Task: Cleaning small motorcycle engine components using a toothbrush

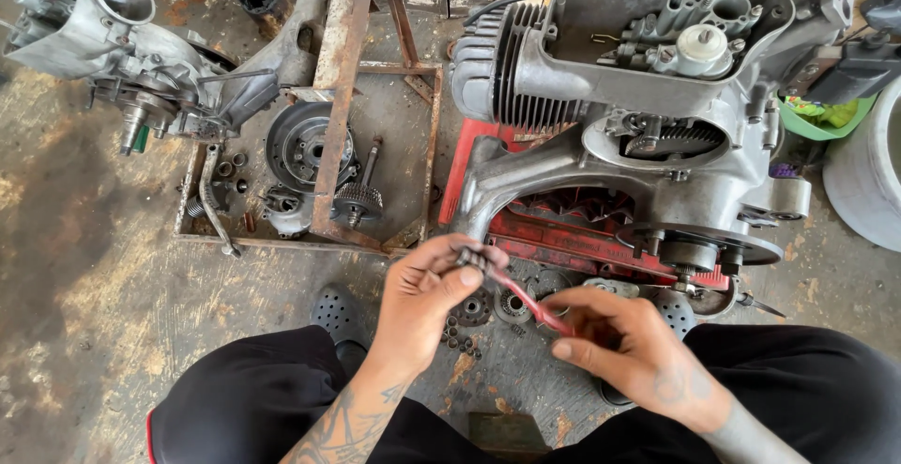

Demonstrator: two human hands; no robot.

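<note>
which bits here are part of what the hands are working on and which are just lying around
In hand:
- left hand pinching a small dark metal part
- right hand holding a red-handled tool

Lying about:
- big engine block
- second engine casing
- rusty tray of parts
- small gears on the floor
- green tub

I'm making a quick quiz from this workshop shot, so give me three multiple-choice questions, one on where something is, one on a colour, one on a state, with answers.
1. Where does the tray of loose parts lie relative to the large engine?
A. To its left
B. To its right
C. On top of it

2. What colour is the handle of the thin tool held in the right hand?
A. Blue
B. Red
C. Yellow

3. How is the left hand?
A. Flat on the floor
B. Closed on a small dark metal part
C. Empty and open

Answers:
1 A, the rusty framed tray lies left of the engine.
2 B, the handle shows red between the hands.
3 B, fingers pinch the part at the tool's tip.
</note>
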